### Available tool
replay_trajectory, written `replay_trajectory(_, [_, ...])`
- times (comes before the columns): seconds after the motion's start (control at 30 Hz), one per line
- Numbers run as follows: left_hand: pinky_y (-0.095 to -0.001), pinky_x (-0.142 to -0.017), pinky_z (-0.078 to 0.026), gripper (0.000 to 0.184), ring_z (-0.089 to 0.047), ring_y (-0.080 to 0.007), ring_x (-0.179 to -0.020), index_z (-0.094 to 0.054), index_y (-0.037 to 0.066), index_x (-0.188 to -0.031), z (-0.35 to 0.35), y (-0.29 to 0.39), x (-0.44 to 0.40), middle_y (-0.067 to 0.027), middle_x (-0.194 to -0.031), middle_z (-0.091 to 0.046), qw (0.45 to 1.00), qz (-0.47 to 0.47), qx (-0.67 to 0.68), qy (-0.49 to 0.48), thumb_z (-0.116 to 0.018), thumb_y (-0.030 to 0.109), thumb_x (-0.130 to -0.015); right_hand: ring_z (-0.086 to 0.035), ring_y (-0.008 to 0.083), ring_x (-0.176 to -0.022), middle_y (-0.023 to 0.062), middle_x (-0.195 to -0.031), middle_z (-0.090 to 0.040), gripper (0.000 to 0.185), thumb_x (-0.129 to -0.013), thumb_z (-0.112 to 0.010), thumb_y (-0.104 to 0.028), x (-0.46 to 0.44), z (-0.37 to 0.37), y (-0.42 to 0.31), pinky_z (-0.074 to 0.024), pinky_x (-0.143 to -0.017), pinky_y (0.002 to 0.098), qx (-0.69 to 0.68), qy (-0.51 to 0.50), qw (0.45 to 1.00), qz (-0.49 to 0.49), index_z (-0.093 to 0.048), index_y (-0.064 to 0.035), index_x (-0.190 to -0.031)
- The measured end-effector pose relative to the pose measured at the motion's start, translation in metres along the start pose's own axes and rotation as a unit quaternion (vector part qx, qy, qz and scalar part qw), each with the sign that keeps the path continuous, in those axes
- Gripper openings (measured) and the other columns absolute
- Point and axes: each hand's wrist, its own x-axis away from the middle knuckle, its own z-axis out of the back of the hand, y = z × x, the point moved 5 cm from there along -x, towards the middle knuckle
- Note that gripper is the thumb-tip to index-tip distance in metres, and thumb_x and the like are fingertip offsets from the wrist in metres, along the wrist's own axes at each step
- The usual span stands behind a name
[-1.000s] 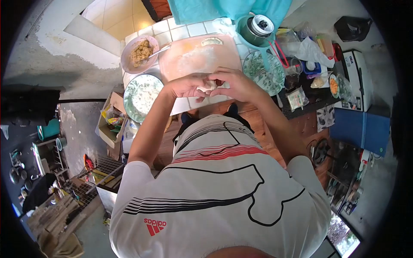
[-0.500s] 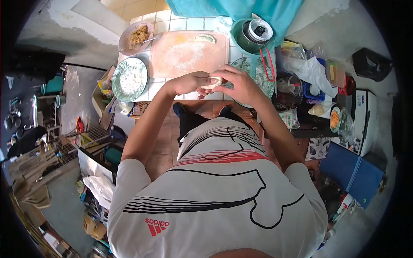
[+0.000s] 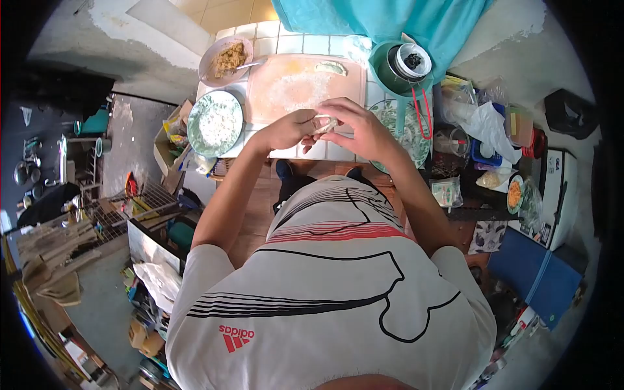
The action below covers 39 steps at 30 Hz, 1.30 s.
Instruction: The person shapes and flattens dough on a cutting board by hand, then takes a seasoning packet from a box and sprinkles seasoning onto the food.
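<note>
Between my two hands, over the near edge of the table, is a small pale dumpling. My left hand is closed on its left side, thumb on top and fingers curled below. My right hand arches over from the other side, its fingers and thumb pinching the dumpling's edge. Beyond them lies a pink cutting board dusted with flour, with another folded dumpling near its far right. My fingers partly cover the held dumpling.
A bowl of brown filling with a spoon stands far left. Nearer is a green-patterned plate of white flour. To the right are another patterned plate, a green pan holding a white cup, and red-handled tongs.
The whole view has shifted, so the table appears farther right and slightly lower. My hands stay together on the dumpling, and my right fingers have shifted slightly along its edge.
</note>
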Motion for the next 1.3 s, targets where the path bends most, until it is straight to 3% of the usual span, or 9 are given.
replay_trajectory(0.17, [-0.03, -0.063, -0.049, 0.053, -0.051, -0.0136, -0.066, -0.057, 0.001, -0.107, 0.024, 0.004, 0.018, -0.0035, -0.082, -0.052, 0.994, -0.023, 0.099, -0.038, -0.043, 0.052, -0.11, -0.071, 0.0278, -0.096, 0.0083, -0.11, -0.071, 0.03, -0.086, -0.078, -0.012, -0.017, -0.025, 0.009, -0.0581, -0.083, 0.0365, 0.053, 0.003, 0.998, -0.014, -0.073, -0.0055, -0.115])
replay_trajectory(0.37, [-0.024, -0.061, -0.044, 0.043, -0.047, -0.0077, -0.066, -0.06, 0.003, -0.122, 0.059, -0.01, 0.018, 0.0027, -0.079, -0.048, 0.996, -0.032, 0.045, -0.067, -0.05, 0.043, -0.11, -0.071, 0.0278, -0.092, 0.0074, -0.107, -0.072, 0.023, -0.087, -0.077, -0.011, -0.039, -0.044, -0.004, -0.0579, -0.081, 0.0362, 0.086, 0.048, 0.995, -0.03, -0.074, -0.0063, -0.11])
replay_trajectory(0.6, [-0.0242, -0.059, -0.043, 0.031, -0.042, -0.0067, -0.065, -0.058, 0.008, -0.105, 0.087, -0.009, 0.023, 0.003, -0.077, -0.045, 0.993, -0.088, 0.065, -0.041, -0.049, 0.037, -0.11, -0.069, 0.0254, -0.086, 0.008, -0.103, -0.071, 0.021, -0.088, -0.076, -0.008, -0.052, -0.061, -0.009, -0.0574, -0.077, 0.0343, 0.142, 0.114, 0.982, -0.052, -0.074, -0.0063, -0.109])
replay_trajectory(0.77, [-0.0251, -0.06, -0.044, 0.026, -0.043, -0.0077, -0.065, -0.056, 0.009, -0.101, 0.078, -0.018, 0.012, 0.0026, -0.078, -0.047, 0.985, -0.117, 0.11, -0.055, -0.049, 0.033, -0.11, -0.064, 0.0115, -0.084, 0.0045, -0.098, -0.07, 0.019, -0.092, -0.072, -0.003, -0.019, -0.064, 0.038, -0.0542, -0.074, 0.0267, -0.067, 0.19, 0.97, -0.139, -0.071, -0.0002, -0.11])
replay_trajectory(0.87, [-0.0266, -0.06, -0.045, 0.03, -0.042, -0.0084, -0.064, -0.057, 0.009, -0.104, 0.07, -0.034, -0.002, 0.002, -0.081, -0.049, 0.984, -0.113, 0.137, -0.028, -0.047, 0.036, -0.111, -0.063, 0.0091, -0.085, 0.0039, -0.095, -0.069, 0.022, -0.091, -0.072, -0.002, 0.014, -0.055, 0.054, -0.0539, -0.075, 0.0257, -0.055, 0.244, 0.95, -0.188, -0.071, 0.0007, -0.113])
replay_trajectory(0.93, [-0.0278, -0.061, -0.046, 0.036, -0.042, -0.0085, -0.064, -0.06, 0.008, -0.11, 0.094, -0.039, -0.002, 0.0011, -0.083, -0.05, 0.957, -0.147, 0.205, 0.142, -0.042, 0.039, -0.111, -0.062, 0.0088, -0.085, 0.004, -0.095, -0.069, 0.023, -0.091, -0.073, -0.002, 0.045, -0.03, 0.063, -0.0536, -0.076, 0.0252, -0.052, 0.264, 0.933, -0.238, -0.071, 0.0002, -0.114])
replay_trajectory(1.07, [-0.0302, -0.065, -0.047, 0.046, -0.053, -0.0162, -0.066, -0.057, 0.002, -0.136, 0.096, -0.045, -0.028, -0.0078, -0.088, -0.06, 0.973, -0.125, -0.053, 0.185, -0.044, 0.038, -0.11, -0.062, 0.0081, -0.085, 0.0034, -0.099, -0.068, 0.03, -0.095, -0.07, -0.004, 0.063, -0.005, 0.054, -0.0519, -0.078, 0.0233, -0.126, 0.266, 0.923, -0.247, -0.069, -0.0012, -0.125])
replay_trajectory(1.13, [-0.0382, -0.073, -0.051, 0.051, -0.063, -0.0303, -0.078, -0.049, 0.002, -0.146, 0.073, -0.029, -0.055, -0.017, -0.097, -0.067, 0.912, -0.237, -0.252, 0.222, -0.057, 0.028, -0.104, -0.062, 0.008, -0.086, 0.0032, -0.101, -0.068, 0.032, -0.096, -0.069, -0.005, 0.062, 0.001, 0.047, -0.0516, -0.079, 0.0232, -0.16, 0.243, 0.927, -0.238, -0.068, -0.0016, -0.128])
replay_trajectory(1.3, [-0.0486, -0.089, -0.051, 0.075, -0.061, -0.0411, -0.103, -0.039, 0.005, -0.154, 0.036, -0.025, -0.119, -0.0191, -0.106, -0.07, 0.859, -0.184, -0.417, 0.233, -0.073, 0.02, -0.089, -0.064, 0.0084, -0.094, 0.0048, -0.105, -0.07, 0.045, -0.094, -0.073, -0.005, 0.063, 0.023, 0.039, -0.0527, -0.085, 0.0248, -0.229, 0.232, 0.898, -0.294, -0.062, -0.0033, -0.137])
